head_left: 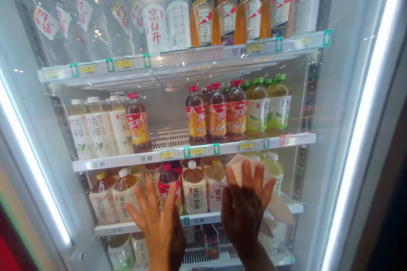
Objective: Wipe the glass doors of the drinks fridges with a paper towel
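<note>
While both hands are raised in front of a lit drinks cooler, I see a pale beige sheet (238, 164), cloth or paper, I can't tell which, lying behind the fingers of the right hand (243, 209). It shows above those fingertips and out past the little-finger side, in front of the lower shelf (127, 228). That grip has its fingers fanned apart over the sheet rather than curled round it. The left hand (159, 224) has nothing in its grip, the fingers spread wide and pointing up; whether the tips touch glass, I can't make out from here.

Just behind the left fingers is a red-labelled bottle (168, 183), and between the hands stands a white-capped tea bottle (195, 190). On the middle shelf (110, 163), white-labelled bottles (97, 131) fill the left end next to a single red-capped bottle (137, 120); well apart from it, more red-capped bottles (217, 112) sit beside green-capped ones (258, 108). The top shelf (206, 55) carries clear bottles (87, 25) on the left and amber bottles (225, 17) with black caps farther right. A bright light strip (358, 135) runs down the right side.
</note>
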`<state>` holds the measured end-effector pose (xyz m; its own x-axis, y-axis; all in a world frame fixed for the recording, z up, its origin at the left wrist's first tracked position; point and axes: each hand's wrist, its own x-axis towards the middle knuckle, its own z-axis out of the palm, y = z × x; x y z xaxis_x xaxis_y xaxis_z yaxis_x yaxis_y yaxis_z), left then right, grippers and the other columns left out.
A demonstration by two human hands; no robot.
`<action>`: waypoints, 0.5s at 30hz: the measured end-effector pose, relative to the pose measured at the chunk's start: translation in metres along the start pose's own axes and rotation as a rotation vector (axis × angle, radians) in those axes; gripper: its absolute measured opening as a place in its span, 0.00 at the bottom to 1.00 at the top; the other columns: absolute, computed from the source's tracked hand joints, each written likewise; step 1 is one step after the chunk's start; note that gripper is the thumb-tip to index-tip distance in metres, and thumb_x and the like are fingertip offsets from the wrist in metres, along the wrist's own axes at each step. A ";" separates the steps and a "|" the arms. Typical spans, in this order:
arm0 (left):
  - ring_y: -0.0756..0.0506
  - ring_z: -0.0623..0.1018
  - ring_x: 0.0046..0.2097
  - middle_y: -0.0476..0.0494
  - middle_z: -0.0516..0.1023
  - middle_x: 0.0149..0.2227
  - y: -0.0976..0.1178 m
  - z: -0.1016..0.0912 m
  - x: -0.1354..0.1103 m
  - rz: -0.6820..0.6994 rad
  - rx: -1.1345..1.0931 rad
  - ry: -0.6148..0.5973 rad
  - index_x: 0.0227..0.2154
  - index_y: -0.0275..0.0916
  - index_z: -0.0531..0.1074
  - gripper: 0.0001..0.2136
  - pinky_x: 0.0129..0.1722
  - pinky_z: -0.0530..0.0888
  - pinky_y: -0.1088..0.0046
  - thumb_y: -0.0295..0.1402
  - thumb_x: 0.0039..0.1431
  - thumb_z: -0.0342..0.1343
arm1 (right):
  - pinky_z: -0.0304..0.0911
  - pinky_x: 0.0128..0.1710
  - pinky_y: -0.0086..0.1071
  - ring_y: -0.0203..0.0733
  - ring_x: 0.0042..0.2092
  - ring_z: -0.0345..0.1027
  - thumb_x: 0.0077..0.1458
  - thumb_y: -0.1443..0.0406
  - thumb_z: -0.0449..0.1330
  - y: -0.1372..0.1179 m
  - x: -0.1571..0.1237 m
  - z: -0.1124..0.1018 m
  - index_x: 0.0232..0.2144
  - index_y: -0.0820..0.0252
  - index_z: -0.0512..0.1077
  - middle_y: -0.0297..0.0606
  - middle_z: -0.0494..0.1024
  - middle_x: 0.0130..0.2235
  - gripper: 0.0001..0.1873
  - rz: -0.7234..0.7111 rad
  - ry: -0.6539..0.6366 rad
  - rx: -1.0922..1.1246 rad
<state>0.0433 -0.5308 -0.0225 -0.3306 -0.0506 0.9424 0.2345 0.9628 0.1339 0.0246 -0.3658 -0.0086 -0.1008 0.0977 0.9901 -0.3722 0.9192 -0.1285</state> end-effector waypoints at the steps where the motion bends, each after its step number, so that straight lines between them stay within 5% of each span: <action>1: 0.30 0.36 0.75 0.45 0.32 0.76 -0.005 -0.002 0.000 0.008 -0.011 -0.007 0.70 0.63 0.40 0.45 0.66 0.40 0.24 0.18 0.59 0.54 | 0.32 0.71 0.67 0.59 0.75 0.35 0.65 0.71 0.54 -0.009 -0.001 0.004 0.72 0.50 0.51 0.42 0.52 0.73 0.36 -0.010 -0.011 0.005; 5: 0.31 0.38 0.75 0.47 0.37 0.76 -0.022 -0.012 0.000 0.089 -0.065 -0.040 0.71 0.59 0.44 0.43 0.69 0.38 0.30 0.20 0.60 0.54 | 0.34 0.71 0.67 0.59 0.75 0.38 0.65 0.71 0.55 -0.043 -0.010 0.018 0.72 0.47 0.51 0.39 0.52 0.74 0.37 -0.107 -0.059 0.024; 9: 0.34 0.41 0.75 0.50 0.41 0.75 -0.047 -0.023 0.002 0.155 -0.119 -0.058 0.70 0.58 0.49 0.39 0.72 0.36 0.38 0.22 0.61 0.54 | 0.37 0.69 0.69 0.61 0.75 0.39 0.66 0.70 0.53 -0.062 -0.014 0.028 0.72 0.50 0.52 0.44 0.55 0.73 0.35 -0.024 -0.021 -0.053; 12: 0.36 0.40 0.75 0.52 0.40 0.75 -0.069 -0.029 0.006 0.176 -0.124 -0.052 0.69 0.58 0.50 0.37 0.73 0.37 0.42 0.25 0.62 0.55 | 0.46 0.69 0.63 0.59 0.73 0.47 0.67 0.70 0.51 -0.082 -0.016 0.035 0.69 0.55 0.58 0.48 0.63 0.69 0.30 0.047 -0.021 -0.059; 15: 0.35 0.40 0.75 0.48 0.37 0.76 -0.087 -0.034 0.011 0.226 -0.109 -0.036 0.70 0.54 0.51 0.37 0.73 0.38 0.44 0.25 0.62 0.56 | 0.47 0.70 0.59 0.56 0.70 0.55 0.66 0.69 0.52 -0.105 -0.018 0.042 0.67 0.55 0.61 0.47 0.70 0.65 0.28 -0.033 -0.082 -0.034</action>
<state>0.0502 -0.6240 -0.0133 -0.2907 0.1740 0.9409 0.4030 0.9141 -0.0446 0.0265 -0.4806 -0.0156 -0.1649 0.0362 0.9856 -0.3449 0.9341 -0.0920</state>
